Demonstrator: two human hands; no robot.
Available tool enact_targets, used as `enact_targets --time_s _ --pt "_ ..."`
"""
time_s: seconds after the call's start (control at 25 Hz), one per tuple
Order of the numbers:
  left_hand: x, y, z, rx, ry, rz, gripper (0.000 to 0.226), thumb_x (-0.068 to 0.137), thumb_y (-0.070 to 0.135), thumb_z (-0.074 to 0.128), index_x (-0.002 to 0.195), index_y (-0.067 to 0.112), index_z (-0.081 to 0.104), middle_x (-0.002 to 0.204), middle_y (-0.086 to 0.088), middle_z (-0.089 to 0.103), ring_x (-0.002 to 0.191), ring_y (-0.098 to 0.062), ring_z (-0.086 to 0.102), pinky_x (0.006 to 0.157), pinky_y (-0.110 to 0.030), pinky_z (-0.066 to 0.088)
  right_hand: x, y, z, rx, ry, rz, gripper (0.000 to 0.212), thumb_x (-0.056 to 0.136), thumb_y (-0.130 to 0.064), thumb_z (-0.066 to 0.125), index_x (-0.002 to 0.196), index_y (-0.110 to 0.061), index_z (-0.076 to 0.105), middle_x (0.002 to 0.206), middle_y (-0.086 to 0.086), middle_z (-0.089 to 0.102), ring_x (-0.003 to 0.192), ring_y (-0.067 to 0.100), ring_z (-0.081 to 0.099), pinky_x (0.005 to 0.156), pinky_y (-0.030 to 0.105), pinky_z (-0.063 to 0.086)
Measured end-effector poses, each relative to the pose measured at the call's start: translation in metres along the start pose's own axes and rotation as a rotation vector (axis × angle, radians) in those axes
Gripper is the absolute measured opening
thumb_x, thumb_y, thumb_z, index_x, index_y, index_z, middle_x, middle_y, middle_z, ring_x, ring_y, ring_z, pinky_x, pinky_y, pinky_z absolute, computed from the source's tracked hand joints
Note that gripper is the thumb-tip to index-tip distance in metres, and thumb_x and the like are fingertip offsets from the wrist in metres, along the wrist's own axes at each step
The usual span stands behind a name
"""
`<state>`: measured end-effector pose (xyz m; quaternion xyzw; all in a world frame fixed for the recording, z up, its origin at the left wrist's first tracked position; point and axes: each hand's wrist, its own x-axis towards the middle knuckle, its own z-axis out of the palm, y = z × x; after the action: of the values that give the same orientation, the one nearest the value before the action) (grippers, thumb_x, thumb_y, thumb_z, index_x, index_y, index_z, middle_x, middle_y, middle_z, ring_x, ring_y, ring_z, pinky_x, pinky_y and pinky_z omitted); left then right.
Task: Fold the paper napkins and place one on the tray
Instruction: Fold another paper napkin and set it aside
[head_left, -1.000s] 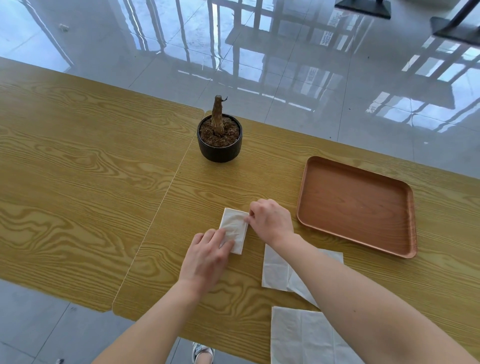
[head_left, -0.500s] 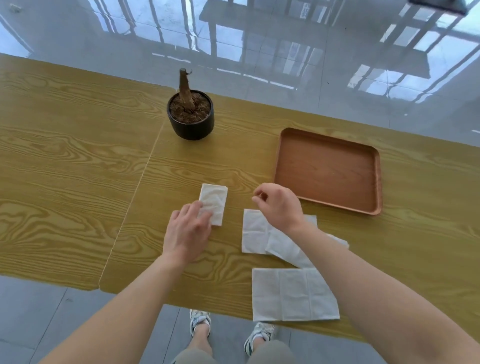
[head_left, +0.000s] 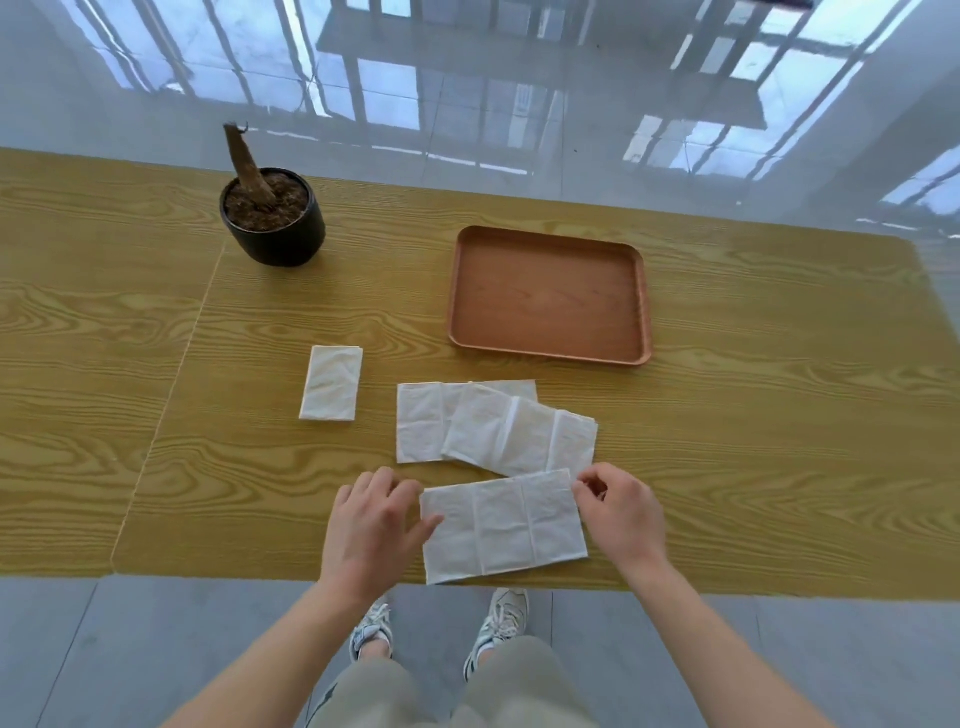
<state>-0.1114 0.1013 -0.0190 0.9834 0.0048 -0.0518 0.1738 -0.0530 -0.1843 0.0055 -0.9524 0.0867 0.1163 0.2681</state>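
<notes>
One folded white paper napkin (head_left: 331, 383) lies left of the brown wooden tray (head_left: 545, 296), which holds none. Nearer than the tray, the left hand (head_left: 371, 525) rests flat-fingered on an unfolded white napkin (head_left: 504, 525) and the right hand (head_left: 623, 514) pinches its corner. Two other unfolded napkins (head_left: 519, 431) wait.

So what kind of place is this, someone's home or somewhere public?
Probably a public dining area or cafe rather than a home, though I can't be sure: a long wood-grain table, a glossy tiled floor mirroring big windows, and a serving tray.
</notes>
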Motion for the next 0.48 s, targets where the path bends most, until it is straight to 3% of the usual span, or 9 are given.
enact_targets --time_s 0.2,0.48 --pt "-0.002 0.014 0.007 0.059 -0.013 -0.081 0.045 0.067 0.047 0.086 0.100 0.022 0.070 0.093 0.001 0.059 0.087 -0.025 0.057 0.074 -0.041 0.046 -0.015 0.010 0.009 -0.195 -0.079 0.102 0.027 0.084 -0.054 0.066 0.083 -0.028 0.061 0.087 -0.009 0.065 0.084 0.022 0.063 0.063 0.030 0.038" --pt "0.009 0.017 0.005 -0.022 -0.009 -0.238 0.050 0.073 0.045 0.082 0.117 0.026 0.068 0.101 0.004 0.055 0.101 -0.020 0.051 0.086 -0.037 0.042 -0.022 0.004 0.019 -0.125 -0.135 0.158 0.018 0.090 -0.044 0.064 0.078 -0.031 0.059 0.080 -0.013 0.062 0.073 0.013 0.056 0.055 0.027 0.036"
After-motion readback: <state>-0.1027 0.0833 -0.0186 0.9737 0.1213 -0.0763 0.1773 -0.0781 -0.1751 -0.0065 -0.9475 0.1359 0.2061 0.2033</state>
